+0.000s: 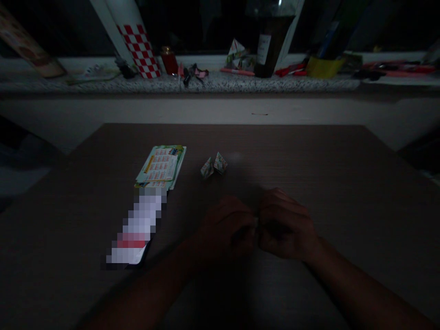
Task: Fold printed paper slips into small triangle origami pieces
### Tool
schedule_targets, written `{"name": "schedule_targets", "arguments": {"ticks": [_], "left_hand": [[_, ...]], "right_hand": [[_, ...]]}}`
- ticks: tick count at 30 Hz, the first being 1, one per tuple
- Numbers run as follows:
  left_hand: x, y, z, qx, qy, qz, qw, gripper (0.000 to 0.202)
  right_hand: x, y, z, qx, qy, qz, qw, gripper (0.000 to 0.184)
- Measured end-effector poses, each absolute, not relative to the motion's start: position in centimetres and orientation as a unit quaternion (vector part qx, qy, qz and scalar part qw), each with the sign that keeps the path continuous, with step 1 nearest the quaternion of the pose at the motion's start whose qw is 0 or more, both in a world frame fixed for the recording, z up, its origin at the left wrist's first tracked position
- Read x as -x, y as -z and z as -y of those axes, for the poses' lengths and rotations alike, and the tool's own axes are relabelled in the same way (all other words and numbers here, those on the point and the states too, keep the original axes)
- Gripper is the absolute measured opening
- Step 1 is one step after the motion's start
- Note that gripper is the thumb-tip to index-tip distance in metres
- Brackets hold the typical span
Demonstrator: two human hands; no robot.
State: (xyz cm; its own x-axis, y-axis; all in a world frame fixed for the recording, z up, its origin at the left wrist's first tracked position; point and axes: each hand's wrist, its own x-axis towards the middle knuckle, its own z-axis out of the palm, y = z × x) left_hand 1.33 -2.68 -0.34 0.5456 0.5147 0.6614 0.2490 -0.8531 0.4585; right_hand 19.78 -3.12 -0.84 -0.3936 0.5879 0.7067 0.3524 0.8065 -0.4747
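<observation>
My left hand (229, 228) and my right hand (287, 224) meet low over the table, both with fingers curled in. A small pale sliver (256, 222) shows between the fingertips; most of it is hidden by the fingers and the dark. Beyond the hands, two small folded paper pieces (220, 163) with printed patterns stand close together. To their left lies a stack of printed calendar cards (160, 165). A phone (140, 224) with a lit, blurred-out screen lies just in front of the stack.
The wooden table (292, 146) ends at a wall below a speckled stone sill (220, 84). Along the sill stand a red-and-white checkered tube (139, 50), a red jar (168, 61), a dark labelled container (270, 48), a yellow holder (323, 67) and a larger folded paper piece (236, 53).
</observation>
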Motion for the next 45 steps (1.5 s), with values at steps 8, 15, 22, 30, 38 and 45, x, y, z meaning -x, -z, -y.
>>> {"name": "schedule_targets", "arguments": {"ticks": [8,15,22,30,38,45], "left_hand": [[-0.8,-0.7,2.9,-0.839,-0.446,-0.256,0.177,0.012],[0.2,-0.6,2.6,-0.798,-0.477,-0.29,0.229,0.009],[0.2,1.0,2.2,-0.686,-0.503,-0.387,0.356,0.003],[-0.4,1.8,1.8,-0.592,-0.441,-0.43,0.519,0.013],[0.8,0.0,2.1,-0.848,-0.275,-0.364,0.271,0.066],[0.4,0.6,2.3,-0.844,-0.266,-0.387,0.26,0.053]], "right_hand": [[-21.0,1.4,2.5,0.312,-0.13,0.822,0.459,0.017],[-22.3,1.5,1.7,0.341,-0.14,0.815,0.447,0.016],[-22.1,1.1,2.0,0.363,-0.19,0.776,0.479,0.006],[-20.8,2.5,2.8,0.465,-0.295,0.66,0.512,0.005],[-21.0,2.6,2.5,0.457,-0.441,0.552,0.541,0.008],[-21.2,3.3,2.5,0.425,-0.503,0.537,0.528,0.026]]}}
